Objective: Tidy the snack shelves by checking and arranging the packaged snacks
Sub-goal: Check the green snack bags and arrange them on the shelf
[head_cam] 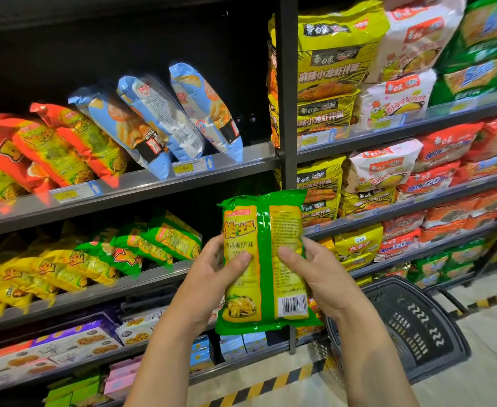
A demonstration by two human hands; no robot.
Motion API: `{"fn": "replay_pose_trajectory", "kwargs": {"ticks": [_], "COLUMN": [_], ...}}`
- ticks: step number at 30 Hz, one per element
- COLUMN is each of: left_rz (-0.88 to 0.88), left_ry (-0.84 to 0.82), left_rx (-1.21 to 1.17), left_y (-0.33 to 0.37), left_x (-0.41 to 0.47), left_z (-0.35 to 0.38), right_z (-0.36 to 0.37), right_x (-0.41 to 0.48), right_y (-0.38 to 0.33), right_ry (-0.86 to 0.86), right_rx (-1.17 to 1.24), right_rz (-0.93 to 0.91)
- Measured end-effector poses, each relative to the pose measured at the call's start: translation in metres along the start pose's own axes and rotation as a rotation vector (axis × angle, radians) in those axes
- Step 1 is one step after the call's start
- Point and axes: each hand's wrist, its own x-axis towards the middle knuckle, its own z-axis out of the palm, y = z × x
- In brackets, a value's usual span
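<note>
Body in view: two arms only. Left hand [212, 277] and right hand [314, 274] are bare, with short, plain nails. Forearms bare from wrist to frame edge, left entering at 7 o'clock, right at 5 o'clock. Anything worn higher up is out of frame.

glossy plastic snack bag [263, 259], matt metal shelf [141, 183]

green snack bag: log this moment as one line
step: check | left hand: holds green snack bag left edge | right hand: holds right edge | bag: upright, barcode toward camera | black basket: on floor
</note>
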Motion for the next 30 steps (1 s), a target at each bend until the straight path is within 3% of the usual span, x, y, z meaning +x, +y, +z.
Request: {"fn": "replay_pose_trajectory", "kwargs": {"ticks": [9, 15, 18, 21, 23, 27, 30], "left_rz": [-0.2, -0.162, -0.125, 0.039, 0.119, 0.076, 0.019], "left_ry": [0.082, 0.117, 0.178, 0.315, 0.347, 0.119, 0.085], "left_rx": [-0.149, -0.101, 0.038, 0.401, 0.492, 0.445, 0.455], "left_y": [0.018, 0.009, 0.01, 0.005, 0.002, 0.001, 0.002], "left_x": [-0.003, 0.004, 0.004, 0.011, 0.015, 0.017, 0.017], "left_z": [0.021, 0.019, 0.018, 0.011, 0.011, 0.029, 0.035], "right_z": [0.012, 0.015, 0.009, 0.004, 0.007, 0.021, 0.025], "right_x": [0.004, 0.005, 0.008, 0.01, 0.01, 0.011, 0.014], "right_y": [-0.012, 0.0, 0.008, 0.013, 0.012, 0.009, 0.011], "right_ry": [0.074, -0.029, -0.058, 0.055, 0.15, 0.227, 0.192], "right_rx": [-0.085, 0.395, 0.475, 0.374, 0.257, 0.058, 0.014], "right_rz": [0.218, 0.337, 0.321, 0.256, 0.152, -0.009, -0.01]}}
